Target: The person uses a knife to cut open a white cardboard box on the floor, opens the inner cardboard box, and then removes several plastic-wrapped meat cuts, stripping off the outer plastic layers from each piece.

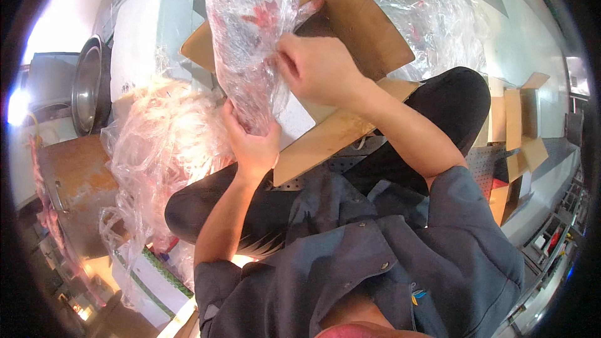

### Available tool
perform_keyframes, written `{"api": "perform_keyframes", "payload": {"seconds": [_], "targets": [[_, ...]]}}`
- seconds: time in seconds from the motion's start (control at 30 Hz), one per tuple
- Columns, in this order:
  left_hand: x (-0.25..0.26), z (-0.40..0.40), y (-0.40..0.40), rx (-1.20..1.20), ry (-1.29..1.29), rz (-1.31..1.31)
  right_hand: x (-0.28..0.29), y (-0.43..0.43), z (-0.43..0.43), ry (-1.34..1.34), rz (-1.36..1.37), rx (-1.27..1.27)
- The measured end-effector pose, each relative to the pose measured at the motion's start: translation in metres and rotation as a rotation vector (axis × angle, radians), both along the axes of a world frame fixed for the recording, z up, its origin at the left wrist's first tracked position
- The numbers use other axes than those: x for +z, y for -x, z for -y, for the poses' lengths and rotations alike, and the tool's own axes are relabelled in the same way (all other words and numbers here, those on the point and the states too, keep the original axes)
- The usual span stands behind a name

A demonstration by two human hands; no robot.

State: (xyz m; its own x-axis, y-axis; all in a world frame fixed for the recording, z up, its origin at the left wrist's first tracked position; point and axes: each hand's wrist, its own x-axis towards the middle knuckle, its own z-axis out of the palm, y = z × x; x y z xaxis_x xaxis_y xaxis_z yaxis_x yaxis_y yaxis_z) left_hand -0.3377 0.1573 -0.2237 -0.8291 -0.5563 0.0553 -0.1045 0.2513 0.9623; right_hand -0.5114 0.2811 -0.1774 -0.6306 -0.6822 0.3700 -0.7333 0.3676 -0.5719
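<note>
A long piece of what looks like raw meat in clear plastic wrap (249, 42) is held up in front of me. My left hand (256, 148) grips its lower end. At its right side, my right hand (319, 68) is closed with the fingertips pinching the plastic film. Behind and below both hands stands an open cardboard box (366, 23), its flaps spread. A white surface shows in the box under the wrapped piece. The upper end of the piece runs out of the picture at the top.
Crumpled clear plastic film (164, 136) is heaped at the left beside a white foam box (145, 37). More clear film (436, 28) lies at the upper right. A metal basin (89, 87) stands far left. Open cardboard cartons (514, 122) are at the right.
</note>
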Motion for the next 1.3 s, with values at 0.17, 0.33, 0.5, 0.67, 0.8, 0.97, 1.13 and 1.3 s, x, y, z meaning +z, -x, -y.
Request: {"api": "perform_keyframes", "payload": {"seconds": [0.17, 0.33, 0.5, 0.67, 0.8, 0.97, 1.13, 1.3], "targets": [[-0.020, -0.002, -0.014, -0.011, -0.100, 0.051, 0.018, 0.002, -0.031, 0.490, 0.874, 0.215], [-0.020, 0.013, -0.019, 0.064, -0.249, 0.120, 0.019, 0.041, -0.056, 1.105, 0.913, 0.306], [-0.036, 0.019, -0.031, 0.107, -0.126, 0.110, 0.040, 0.046, -0.049, 0.765, 0.457, 0.042], [-0.044, 0.012, -0.032, 0.023, -0.210, -0.018, 0.020, -0.005, -0.016, -0.050, -0.134, 0.259], [-0.047, 0.021, -0.032, -0.161, -0.048, -0.198, 0.029, -0.057, -0.004, -0.375, 0.131, 0.714], [-0.047, -0.002, -0.027, -0.206, -0.283, -0.278, 0.050, -0.087, -0.030, -0.160, 0.431, 1.131], [-0.023, -0.003, -0.024, -0.174, -0.403, -0.250, 0.077, -0.047, -0.062, -0.127, 0.465, 1.041], [-0.035, 0.012, -0.034, -0.097, -0.154, -0.128, 0.112, 0.003, -0.082, -0.302, 0.224, 0.070]]}}
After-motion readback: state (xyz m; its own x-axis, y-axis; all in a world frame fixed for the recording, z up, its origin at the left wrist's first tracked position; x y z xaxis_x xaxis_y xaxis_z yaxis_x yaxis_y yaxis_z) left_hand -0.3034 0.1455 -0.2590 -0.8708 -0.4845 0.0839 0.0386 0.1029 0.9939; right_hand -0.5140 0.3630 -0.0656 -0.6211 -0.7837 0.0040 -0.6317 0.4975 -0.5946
